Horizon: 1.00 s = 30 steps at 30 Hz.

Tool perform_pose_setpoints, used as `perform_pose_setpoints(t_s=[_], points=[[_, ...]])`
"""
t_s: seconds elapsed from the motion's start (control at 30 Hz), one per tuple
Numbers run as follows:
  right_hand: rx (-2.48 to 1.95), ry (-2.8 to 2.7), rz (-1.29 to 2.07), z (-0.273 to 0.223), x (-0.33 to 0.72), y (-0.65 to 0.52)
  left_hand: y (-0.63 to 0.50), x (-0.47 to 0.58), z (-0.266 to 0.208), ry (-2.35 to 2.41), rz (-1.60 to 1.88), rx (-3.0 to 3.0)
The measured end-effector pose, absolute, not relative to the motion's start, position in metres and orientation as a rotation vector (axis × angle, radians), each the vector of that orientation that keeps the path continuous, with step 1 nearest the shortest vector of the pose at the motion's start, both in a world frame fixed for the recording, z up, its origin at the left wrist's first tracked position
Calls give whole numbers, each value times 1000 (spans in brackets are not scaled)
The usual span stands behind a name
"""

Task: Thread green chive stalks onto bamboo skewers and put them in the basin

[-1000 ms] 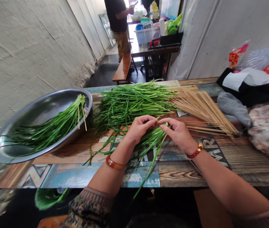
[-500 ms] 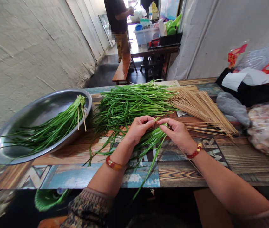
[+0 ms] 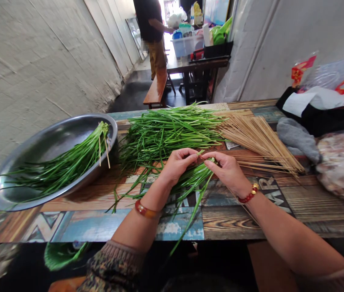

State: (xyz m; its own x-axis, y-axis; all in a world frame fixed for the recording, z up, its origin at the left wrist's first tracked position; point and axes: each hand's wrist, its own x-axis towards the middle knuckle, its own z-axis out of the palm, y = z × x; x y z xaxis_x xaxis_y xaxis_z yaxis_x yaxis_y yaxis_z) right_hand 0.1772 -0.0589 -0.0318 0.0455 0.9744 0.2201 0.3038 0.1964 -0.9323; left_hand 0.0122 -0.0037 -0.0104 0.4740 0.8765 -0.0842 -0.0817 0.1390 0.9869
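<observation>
Both hands meet over the table in front of a loose pile of garlic chives (image 3: 172, 127). My left hand (image 3: 179, 164) pinches the pale stem end of a chive between thumb and fingertips. Beside it, my right hand (image 3: 226, 168) is closed at the stem ends of a small bunch of chives (image 3: 194, 178), whose leaves trail left and toward me. Thin skewers (image 3: 246, 209) run from under the right palm past the wrist; their tips are hidden. Skewered chives (image 3: 77, 162) lie in a metal basin (image 3: 114, 129) at the left, two stick ends poking out.
A fan of bamboo skewers (image 3: 260, 140) lies right of the pile. Farther right are a grey cloth (image 3: 296, 140) and a plastic bag of pale pieces (image 3: 342, 166). Beyond the table stand a bench (image 3: 156, 91), a person (image 3: 149, 24) and a second table with a clear bin (image 3: 187, 45).
My hands and the chives look practically unchanged. In the background, the person's arm has lowered toward the clear bin.
</observation>
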Motion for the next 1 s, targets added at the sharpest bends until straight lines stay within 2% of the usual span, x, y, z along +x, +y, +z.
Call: perform_pose_setpoints(t_s=[1.0], points=[[-1393, -1628, 618, -31, 180, -60, 2, 7, -17, 754, 714, 1240]])
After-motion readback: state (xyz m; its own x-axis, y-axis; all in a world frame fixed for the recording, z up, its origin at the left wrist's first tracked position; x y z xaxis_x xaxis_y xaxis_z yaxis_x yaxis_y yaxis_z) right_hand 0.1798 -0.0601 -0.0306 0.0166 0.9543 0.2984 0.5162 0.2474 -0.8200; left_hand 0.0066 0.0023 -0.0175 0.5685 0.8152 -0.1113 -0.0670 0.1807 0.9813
